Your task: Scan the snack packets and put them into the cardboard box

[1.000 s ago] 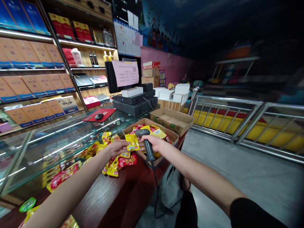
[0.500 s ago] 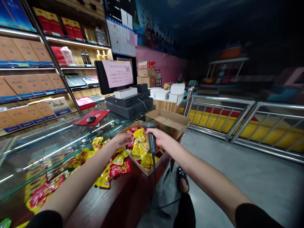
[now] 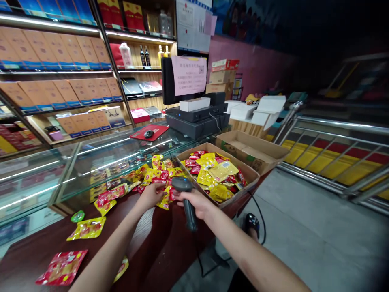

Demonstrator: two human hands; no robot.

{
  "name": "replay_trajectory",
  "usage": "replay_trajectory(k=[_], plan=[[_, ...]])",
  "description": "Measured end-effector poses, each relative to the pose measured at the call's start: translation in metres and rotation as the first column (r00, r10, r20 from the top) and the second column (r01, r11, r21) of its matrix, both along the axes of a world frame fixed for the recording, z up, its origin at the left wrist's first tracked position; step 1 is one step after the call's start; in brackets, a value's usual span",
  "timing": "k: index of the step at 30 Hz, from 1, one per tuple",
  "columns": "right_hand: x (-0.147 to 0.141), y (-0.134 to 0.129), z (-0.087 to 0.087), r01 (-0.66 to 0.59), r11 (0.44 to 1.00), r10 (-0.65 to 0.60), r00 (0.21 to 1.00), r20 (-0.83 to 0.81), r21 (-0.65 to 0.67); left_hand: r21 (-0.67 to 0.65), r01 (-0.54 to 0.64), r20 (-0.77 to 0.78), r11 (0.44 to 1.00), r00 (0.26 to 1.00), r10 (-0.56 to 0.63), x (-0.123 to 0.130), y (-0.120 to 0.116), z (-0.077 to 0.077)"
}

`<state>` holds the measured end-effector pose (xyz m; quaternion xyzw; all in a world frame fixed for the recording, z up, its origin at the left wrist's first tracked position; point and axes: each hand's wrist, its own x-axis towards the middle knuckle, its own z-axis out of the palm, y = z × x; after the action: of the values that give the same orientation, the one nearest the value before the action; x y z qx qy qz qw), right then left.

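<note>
Lying red packet (image 3: pixel 62 267): we see it flat towards the left end of the surface (image 3: pixel 164 259), apart from the others.
Green item (image 3: pixel 78 216): it sits near the surface's far edge, beside the glass case (image 3: pixel 69 180).
Yellow packet (image 3: pixel 87 229): spread flat just nearer us, its window side apparently up.
Left hand (image 3: pixel 150 196): we find it at the near side of the heap, fingers bent close together; whether they pinch a packet, we cannot tell.
Heap of packets (image 3: pixel 158 174): red and yellow, banked along the far edge, where the glass probably stops them sliding away.
Scanner (image 3: pixel 190 213): clamped in the right hand (image 3: pixel 199 202) by its handle, likely to keep the head clear of the palm; it stands tilted just right of the heap.
Filled carton (image 3: pixel 243 192): at the surface's right end, open-topped and near both hands; we judge its walls keep slippery packets contained.
Second carton (image 3: pixel 240 154): just beyond, also open, perhaps set back to leave the first one closer.
</note>
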<state>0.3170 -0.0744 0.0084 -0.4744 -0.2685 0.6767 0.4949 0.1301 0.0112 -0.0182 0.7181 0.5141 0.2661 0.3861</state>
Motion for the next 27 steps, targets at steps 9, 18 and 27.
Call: replay_trajectory(k=[9,18,27], plan=[[-0.023,-0.012,-0.042,0.058,0.994,-0.06,0.998,-0.022,-0.093,0.191,0.023,-0.34,0.981,0.94,0.044,0.019,-0.036,-0.021],[-0.013,-0.013,-0.034,0.1,0.993,-0.105,0.992,-0.067,-0.065,0.105,-0.058,-0.254,0.993,0.964,0.084,0.002,-0.028,-0.013],[-0.025,-0.012,-0.032,0.038,0.999,-0.045,0.977,-0.211,-0.037,-0.54,-0.033,0.198,0.841,0.966,0.165,-0.015,-0.034,-0.023]])
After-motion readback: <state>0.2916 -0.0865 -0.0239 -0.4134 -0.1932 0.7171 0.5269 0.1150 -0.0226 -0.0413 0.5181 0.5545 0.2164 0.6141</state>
